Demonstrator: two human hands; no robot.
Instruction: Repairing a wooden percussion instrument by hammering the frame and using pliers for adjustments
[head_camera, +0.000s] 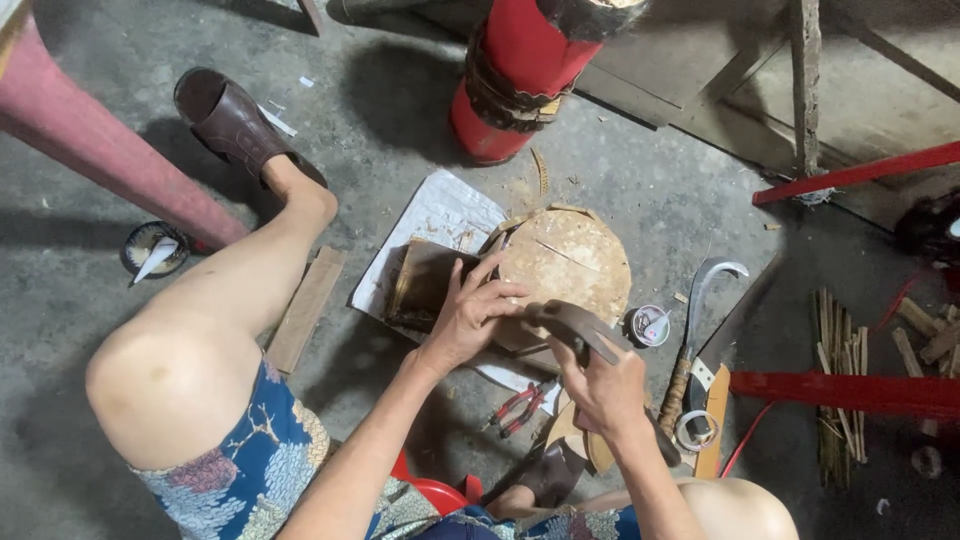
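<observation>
Wooden round block (570, 262) sits just beyond your left hand (465, 318), whose closed grip pins a dark frame (425, 285) against it to steady it. Your right hand (608, 388) grips a hammer (572, 325), head poised beside that hold.

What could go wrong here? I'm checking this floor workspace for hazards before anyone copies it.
1. The right hand holds a hammer right beside the left hand, which steadies a dark wooden piece on the round block; a stray blow might hit fingers.
2. A curved blade lies bare on the floor near the right arm.
3. Red pliers sit close to the sandalled foot.
</observation>
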